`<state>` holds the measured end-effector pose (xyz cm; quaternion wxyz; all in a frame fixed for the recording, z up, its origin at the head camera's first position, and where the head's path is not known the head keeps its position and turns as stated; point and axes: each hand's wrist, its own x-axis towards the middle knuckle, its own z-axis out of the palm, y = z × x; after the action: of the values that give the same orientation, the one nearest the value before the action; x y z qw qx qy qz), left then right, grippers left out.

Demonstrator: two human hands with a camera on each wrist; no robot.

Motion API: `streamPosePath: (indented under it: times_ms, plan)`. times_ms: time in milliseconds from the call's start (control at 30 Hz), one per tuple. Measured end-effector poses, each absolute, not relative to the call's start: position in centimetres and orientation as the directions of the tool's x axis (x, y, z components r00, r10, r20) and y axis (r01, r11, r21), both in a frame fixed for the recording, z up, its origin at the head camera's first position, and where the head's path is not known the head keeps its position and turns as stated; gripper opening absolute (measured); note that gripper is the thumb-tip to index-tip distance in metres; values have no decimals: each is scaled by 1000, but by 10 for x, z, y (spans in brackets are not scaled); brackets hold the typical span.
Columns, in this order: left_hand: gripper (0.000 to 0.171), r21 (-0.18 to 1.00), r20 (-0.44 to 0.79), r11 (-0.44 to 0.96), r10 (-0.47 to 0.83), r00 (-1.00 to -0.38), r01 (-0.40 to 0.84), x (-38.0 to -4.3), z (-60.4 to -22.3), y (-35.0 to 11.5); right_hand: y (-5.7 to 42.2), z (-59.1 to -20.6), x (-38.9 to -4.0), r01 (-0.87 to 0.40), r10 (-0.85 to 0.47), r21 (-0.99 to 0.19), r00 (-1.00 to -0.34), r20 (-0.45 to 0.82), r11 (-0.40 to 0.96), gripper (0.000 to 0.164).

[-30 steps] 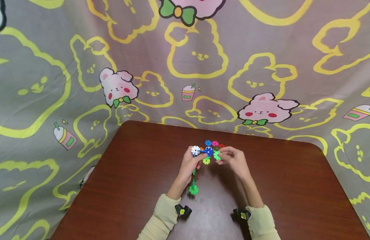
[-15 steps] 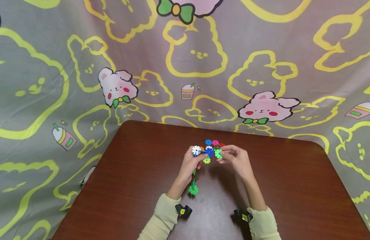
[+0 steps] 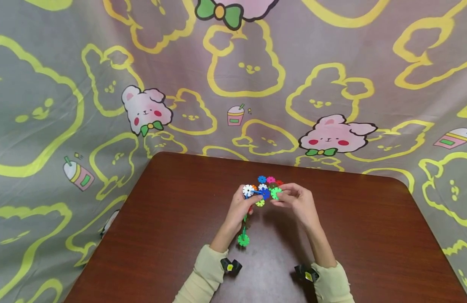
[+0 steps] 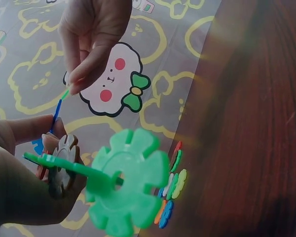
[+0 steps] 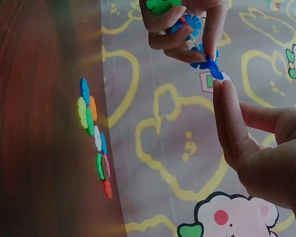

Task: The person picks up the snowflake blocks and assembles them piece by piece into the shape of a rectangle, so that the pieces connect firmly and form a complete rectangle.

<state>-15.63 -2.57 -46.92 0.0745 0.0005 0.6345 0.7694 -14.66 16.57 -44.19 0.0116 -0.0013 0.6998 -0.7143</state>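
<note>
Pinching, right grip (image 3: 298, 201): thumb and fingertips squeezed on a green disc (image 3: 276, 193), held at about 3 o'clock from the dark blue disc (image 3: 265, 193). Tiny thing to hang onto, so I'd guess a hard shove could skid it out of the fingers.

Left grip (image 3: 236, 210): thumb and fingers pinching the dark blue disc, which is up off the tabletop (image 3: 188, 227). If that pinch goes slack, the disc probably swivels under pressure.

Green-to-blue edges: nearly end to end in the left wrist view, but I honestly can't tell if any slots have caught. Slots out of line would likely just slip past each other, and forcing them at an angle might bend a tooth.

White disc (image 3: 248, 190): at 9 o'clock from the dark blue one, close by the left thumb. Pushing from 3 o'clock could load its joint too and pop it.

Hanging green disc (image 3: 243, 240): down at 7 o'clock, dangling below the left grip. It's got weight and swing, so a sudden tilt might work a link loose.

Loose discs (image 3: 270, 179): mostly from 10 to 2 o'clock, on the tabletop. Dropping the hand lower could scatter them.
</note>
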Motion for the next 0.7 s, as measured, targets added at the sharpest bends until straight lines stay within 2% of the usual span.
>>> streamPosePath:
  times_ms: [167, 600, 700]
  plan:
    - [38, 976, -105, -177, 111, -988, -123, -156, -469, -27, 163, -444, -148, 20, -24, -999, -1000, -18, -49, 24]
    - [36, 972, -96, -203, 119, -988, -119, -156, -469, -28, 160, -445, -146, -73, -1, -996, -997, 73, 52, 21]
    - [32, 970, -95, -212, 117, -989, -119, -156, -468, -29, 159, -445, -144, -113, -9, -987, -994, 113, 115, 18]
